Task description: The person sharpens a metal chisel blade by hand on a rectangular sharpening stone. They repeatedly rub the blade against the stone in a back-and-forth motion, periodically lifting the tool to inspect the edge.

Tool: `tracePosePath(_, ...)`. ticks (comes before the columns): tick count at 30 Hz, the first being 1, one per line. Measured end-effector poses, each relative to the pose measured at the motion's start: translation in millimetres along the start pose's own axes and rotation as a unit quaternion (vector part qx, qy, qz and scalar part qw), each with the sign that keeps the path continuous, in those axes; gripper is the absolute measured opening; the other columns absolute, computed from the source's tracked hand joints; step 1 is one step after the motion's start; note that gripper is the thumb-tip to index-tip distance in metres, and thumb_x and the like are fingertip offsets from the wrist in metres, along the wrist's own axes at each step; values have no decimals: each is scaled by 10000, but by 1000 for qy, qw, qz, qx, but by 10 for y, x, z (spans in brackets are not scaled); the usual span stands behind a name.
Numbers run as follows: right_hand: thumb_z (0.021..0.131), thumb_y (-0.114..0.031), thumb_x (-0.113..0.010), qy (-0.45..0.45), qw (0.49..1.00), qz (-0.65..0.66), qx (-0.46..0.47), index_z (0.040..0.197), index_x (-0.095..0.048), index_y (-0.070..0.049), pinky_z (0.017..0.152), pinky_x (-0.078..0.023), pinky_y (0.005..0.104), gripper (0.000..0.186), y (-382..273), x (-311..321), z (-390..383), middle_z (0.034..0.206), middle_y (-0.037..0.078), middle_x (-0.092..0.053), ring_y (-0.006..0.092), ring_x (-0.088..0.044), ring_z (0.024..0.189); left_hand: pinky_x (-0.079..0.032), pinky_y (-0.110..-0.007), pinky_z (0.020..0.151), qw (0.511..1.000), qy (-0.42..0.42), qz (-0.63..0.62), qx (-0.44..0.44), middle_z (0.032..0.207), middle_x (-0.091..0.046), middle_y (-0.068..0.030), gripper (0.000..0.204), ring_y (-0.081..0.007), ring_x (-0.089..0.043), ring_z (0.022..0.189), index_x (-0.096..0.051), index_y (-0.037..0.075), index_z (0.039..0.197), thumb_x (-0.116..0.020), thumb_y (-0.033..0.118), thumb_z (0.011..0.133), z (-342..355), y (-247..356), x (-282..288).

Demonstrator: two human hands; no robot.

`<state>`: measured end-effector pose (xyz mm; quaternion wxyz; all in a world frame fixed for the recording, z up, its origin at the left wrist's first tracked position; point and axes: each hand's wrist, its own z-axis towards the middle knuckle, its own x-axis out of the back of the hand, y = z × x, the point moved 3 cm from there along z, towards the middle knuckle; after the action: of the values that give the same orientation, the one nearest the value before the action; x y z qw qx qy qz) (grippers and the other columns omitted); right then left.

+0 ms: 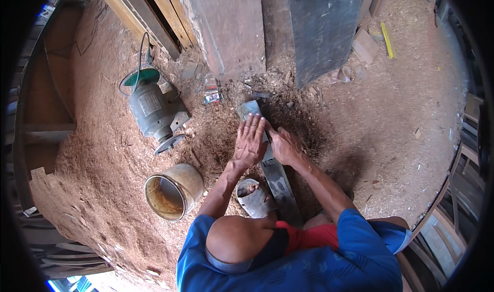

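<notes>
My left hand (250, 142) lies with fingers stretched flat and close together over the upper part of a long grey bar (280, 186). A pale blue-grey, flat-topped end (250, 108) shows just beyond the fingertips; whether it is a separate block on the bar cannot be made out. Beside it, my right hand (286, 147) is curled against the right edge, index finger reaching toward the left fingertips. What sits in its grip is hidden. The bar slopes from between my legs to the sawdust-covered ground. A sandalled foot (256, 198) rests left of the bar.
Left stands a grey motor (152, 107) with a green disc and cable. Nearer lies a tipped round bucket (190, 181). Wide boards (226, 24) and a dark panel (327, 30) lean ahead. A yellow strip (387, 40) lies far right. Sawdust (103, 184) covers the floor.
</notes>
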<state>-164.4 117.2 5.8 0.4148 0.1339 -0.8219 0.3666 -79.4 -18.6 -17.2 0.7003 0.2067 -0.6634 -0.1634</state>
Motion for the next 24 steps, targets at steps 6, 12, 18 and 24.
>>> tracePosePath(6, 891, -75, -580, -67, 997, -34, -8, 1600, -334, -83, 854, -566, 509, 751, -17, -71, -218, 1122, 261, -641, 433, -687, 997, -190, -574, 1221, 999, -35, 23, 9, 1630, -366, -195, 834, -333, -289, 1550, -327, 9, 1567, -723, 239, 870, -218, 100, -122)
tracePosePath(12, 890, -79, -571, -96, 995, -18, 10, 1603, -325, -71, 852, -573, 504, 754, -6, -279, -511, 1117, 269, -657, 434, -698, 986, -225, -574, 1179, 997, -60, 1, 50, 1608, -402, -172, 815, -315, -323, 1536, -363, 55, 1553, -734, 221, 847, -564, 267, -150)
tracePosePath(18, 926, -134, -567, -135, 991, 26, 1, 1594, -329, -67, 870, -567, 506, 712, -19, -292, -654, 1161, 294, -670, 421, -696, 1027, -230, -573, 1170, 998, -34, -26, 48, 1557, -458, -162, 815, -330, -383, 1490, -375, 71, 1547, -759, 266, 855, -765, 343, -99)
tracePosePath(24, 939, -175, -631, 1, 984, 174, 38, 1502, -431, -3, 896, -565, 479, 622, -230, -154, -889, 1237, 265, -668, 417, -685, 1063, -506, -441, 1007, 862, 199, -354, 302, 1332, -592, -194, 728, -283, -604, 1158, -438, 20, 1468, -834, 182, 880, -847, 115, 143)
